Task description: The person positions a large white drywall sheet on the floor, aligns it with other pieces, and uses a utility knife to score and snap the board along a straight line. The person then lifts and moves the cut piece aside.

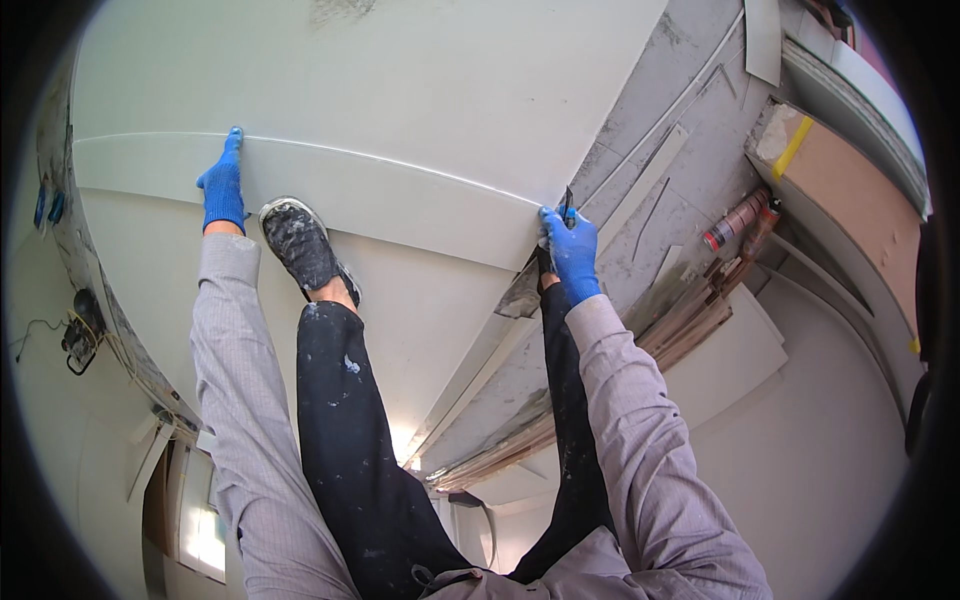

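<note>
A long white strip lies across a large pale board, its long far edge running from left to right. Gloved in blue, my left hand rests on the strip's left part, index finger stretched over its far edge and thumb out to the side. My right hand, also in a blue glove, is closed around a small black-and-blue tool, which looks like a utility knife. It is at the strip's far right corner, by the board's edge. The tool's tip is too small to make out. My paint-spattered shoe stands on the strip.
Beyond the board's right edge, the grey floor holds narrow offcuts, a tube and stacked thin strips. A thick brown-faced panel stands farther right. At the left lie blue-handled pliers and a dark power tool.
</note>
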Motion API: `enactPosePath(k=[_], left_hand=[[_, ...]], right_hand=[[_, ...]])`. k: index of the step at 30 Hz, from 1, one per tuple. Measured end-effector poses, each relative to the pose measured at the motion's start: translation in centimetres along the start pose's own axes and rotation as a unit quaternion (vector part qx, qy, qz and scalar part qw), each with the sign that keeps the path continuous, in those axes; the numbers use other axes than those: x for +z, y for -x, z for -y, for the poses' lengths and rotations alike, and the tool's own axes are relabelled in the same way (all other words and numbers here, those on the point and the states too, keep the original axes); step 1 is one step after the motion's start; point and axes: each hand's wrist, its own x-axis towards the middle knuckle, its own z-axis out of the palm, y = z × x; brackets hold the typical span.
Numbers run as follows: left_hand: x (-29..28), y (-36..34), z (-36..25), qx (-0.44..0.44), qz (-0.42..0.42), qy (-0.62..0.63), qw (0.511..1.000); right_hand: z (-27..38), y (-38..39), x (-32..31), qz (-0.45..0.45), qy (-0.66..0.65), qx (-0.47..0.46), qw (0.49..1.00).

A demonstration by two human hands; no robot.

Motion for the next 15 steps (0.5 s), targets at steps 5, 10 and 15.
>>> enactPosePath(k=[5, 10, 15], left_hand=[[0.0, -1.3, 0.3, -0.005, -0.085, -0.065, 0.994], [1.1, -1.9, 0.5, 0.008, -0.083, -0.064, 0.995], [3.2, -3.4, 1.1, 0.023, -0.069, -0.059, 0.996]], right_hand=[[0.5, 0.3, 0.2, 0.008, -0.063, 0.025, 0.998], [0.8, 0.3, 0.2, -0.007, -0.056, 0.027, 0.998], [1.2, -0.1, -0.4, -0.024, -0.053, 0.039, 0.998]])
